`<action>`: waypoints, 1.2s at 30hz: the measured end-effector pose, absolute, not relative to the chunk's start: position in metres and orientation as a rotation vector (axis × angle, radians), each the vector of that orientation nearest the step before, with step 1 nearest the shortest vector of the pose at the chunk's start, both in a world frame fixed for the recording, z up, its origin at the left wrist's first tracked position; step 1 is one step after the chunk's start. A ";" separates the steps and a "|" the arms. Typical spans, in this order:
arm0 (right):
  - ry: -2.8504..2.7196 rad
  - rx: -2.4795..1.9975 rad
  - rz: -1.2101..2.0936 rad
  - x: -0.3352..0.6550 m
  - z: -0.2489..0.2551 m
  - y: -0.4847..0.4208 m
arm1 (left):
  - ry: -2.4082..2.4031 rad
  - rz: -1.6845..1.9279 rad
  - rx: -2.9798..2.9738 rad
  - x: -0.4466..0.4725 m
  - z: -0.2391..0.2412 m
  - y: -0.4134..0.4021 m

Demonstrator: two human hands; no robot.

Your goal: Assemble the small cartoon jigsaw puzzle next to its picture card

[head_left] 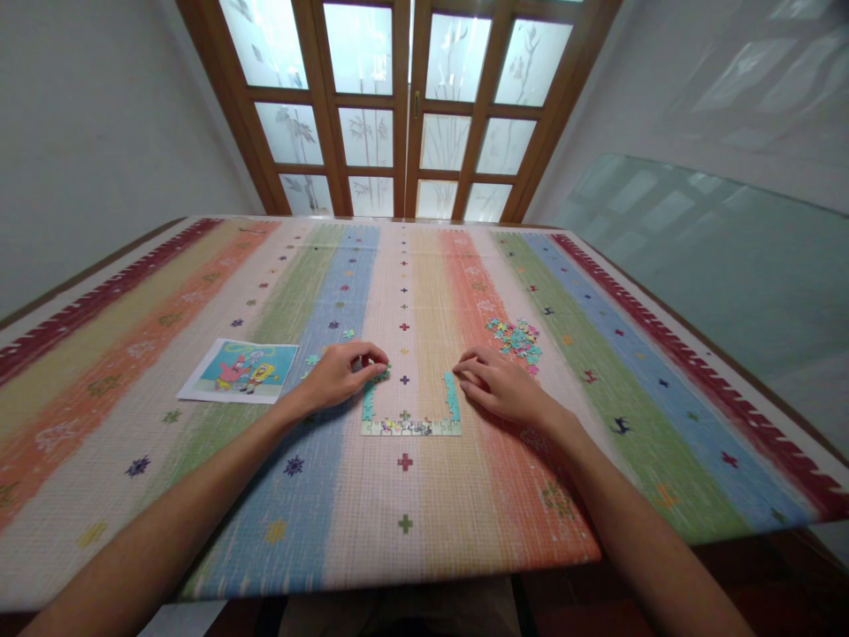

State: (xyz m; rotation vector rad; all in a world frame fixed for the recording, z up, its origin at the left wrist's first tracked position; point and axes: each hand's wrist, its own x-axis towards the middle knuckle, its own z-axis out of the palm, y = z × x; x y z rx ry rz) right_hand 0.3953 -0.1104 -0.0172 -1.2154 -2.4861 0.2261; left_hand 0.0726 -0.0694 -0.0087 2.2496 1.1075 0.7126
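Note:
A jigsaw border (pixel 411 429) lies partly joined on the tablecloth, with a bottom row and two short sides forming a U. My left hand (pixel 341 373) is above its left side, thumb and forefinger pinched on a small green-teal puzzle piece (pixel 386 369). Beside the top of the right side rests my right hand (pixel 500 382), fingers loosely bent and slightly apart, with no piece visible in them. Just beyond that hand is a heap of loose puzzle pieces (pixel 516 341). A few teal pieces (pixel 311 360) lie behind my left hand, partly hidden by it.
A printed cartoon picture (pixel 240 372) lies flat left of my left forearm. The striped tablecloth (pixel 404 495) covers the wide table, whose near edge is close to my body. A glass-paned wooden door (pixel 408 115) stands beyond the far edge, and a pale glass panel (pixel 716 257) at right.

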 end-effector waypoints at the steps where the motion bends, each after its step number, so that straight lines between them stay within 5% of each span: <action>1: -2.486 -1.213 0.222 0.395 -0.018 -0.110 | 1.089 0.716 2.264 0.074 -0.011 -0.070; 36: -2.486 -1.211 0.209 0.396 -0.018 -0.111 | 0.652 0.625 2.805 0.054 -0.024 -0.079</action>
